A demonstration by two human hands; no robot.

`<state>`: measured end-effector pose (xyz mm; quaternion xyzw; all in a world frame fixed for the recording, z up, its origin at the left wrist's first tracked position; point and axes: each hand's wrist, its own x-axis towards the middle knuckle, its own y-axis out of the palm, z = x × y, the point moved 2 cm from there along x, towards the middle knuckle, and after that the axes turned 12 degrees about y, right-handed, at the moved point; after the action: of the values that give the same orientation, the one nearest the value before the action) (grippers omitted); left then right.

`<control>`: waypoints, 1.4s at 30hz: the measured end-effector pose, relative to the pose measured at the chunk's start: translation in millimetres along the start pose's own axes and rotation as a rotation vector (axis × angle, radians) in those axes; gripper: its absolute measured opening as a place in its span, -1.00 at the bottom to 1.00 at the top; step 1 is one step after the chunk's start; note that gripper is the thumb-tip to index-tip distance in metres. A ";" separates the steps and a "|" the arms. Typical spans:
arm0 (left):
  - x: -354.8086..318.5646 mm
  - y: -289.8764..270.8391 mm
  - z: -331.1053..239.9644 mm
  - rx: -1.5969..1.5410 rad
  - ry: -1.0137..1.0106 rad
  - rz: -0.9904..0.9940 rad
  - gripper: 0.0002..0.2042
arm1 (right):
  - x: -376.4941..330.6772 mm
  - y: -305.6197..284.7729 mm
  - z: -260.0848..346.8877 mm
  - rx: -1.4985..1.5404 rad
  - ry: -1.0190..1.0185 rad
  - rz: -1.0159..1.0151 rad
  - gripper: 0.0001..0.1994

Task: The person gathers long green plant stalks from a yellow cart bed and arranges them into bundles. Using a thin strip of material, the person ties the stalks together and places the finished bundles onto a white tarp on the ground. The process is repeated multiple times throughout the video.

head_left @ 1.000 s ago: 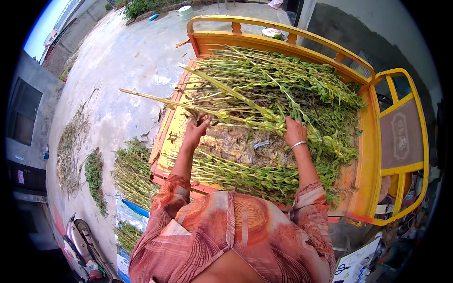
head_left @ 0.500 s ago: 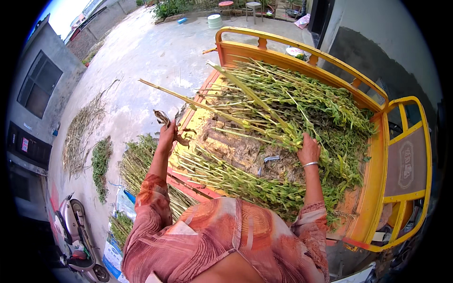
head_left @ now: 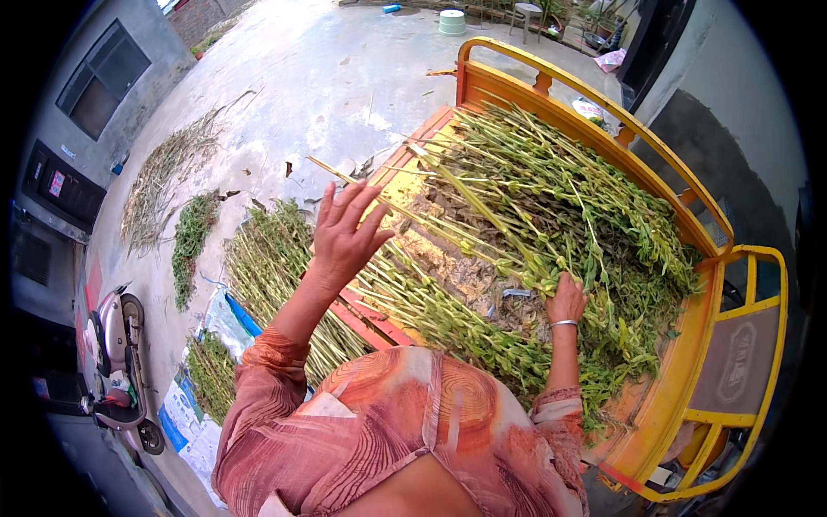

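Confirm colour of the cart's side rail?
Yellow-orange painted rail round the cart bed holding green stalks; seen best in the head view.

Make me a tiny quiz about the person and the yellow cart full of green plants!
1. True or false: the left hand is open with fingers spread.
2. What does the right hand rest on? A) long green leafy plant stalks B) grey scooter C) white bucket
3. Fill in: the stalks lie in the yellow metal ____.

Key: 1 true. 2 A. 3 cart.
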<state>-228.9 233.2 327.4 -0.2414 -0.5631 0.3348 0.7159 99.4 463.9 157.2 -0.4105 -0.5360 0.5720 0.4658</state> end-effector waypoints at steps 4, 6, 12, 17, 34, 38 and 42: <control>1.3 68.1 -90.3 -0.112 0.295 0.208 -0.54 | -8.0 10.9 5.8 -0.054 0.006 0.099 -0.47; 4.6 94.2 -100.3 -0.117 0.287 0.261 -0.71 | -16.1 11.3 7.0 -0.033 0.007 0.064 -0.43; 18.5 106.0 -105.5 -0.172 0.364 0.220 -0.92 | -23.8 8.6 -12.3 0.129 0.032 0.057 -0.31; 43.9 120.4 -119.4 -0.273 0.414 0.413 -0.94 | -11.6 29.2 -25.7 0.247 -0.126 0.034 -0.37; 7.0 164.9 -86.1 -0.350 0.364 0.956 -0.60 | -52.4 56.5 -120.7 0.173 -0.204 0.060 -0.85; -7.4 182.2 -97.8 -0.340 0.339 0.779 -0.88 | -58.8 94.7 -139.9 0.195 -0.195 0.132 -0.60; -15.8 154.0 -94.1 -0.403 0.457 0.520 -0.89 | -43.9 69.6 -106.3 0.107 -0.063 -0.016 -0.21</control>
<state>-172.1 325.9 182.5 -0.5798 -0.3638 0.3253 0.6525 206.0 446.3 77.3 -0.3624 -0.5224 0.6087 0.4747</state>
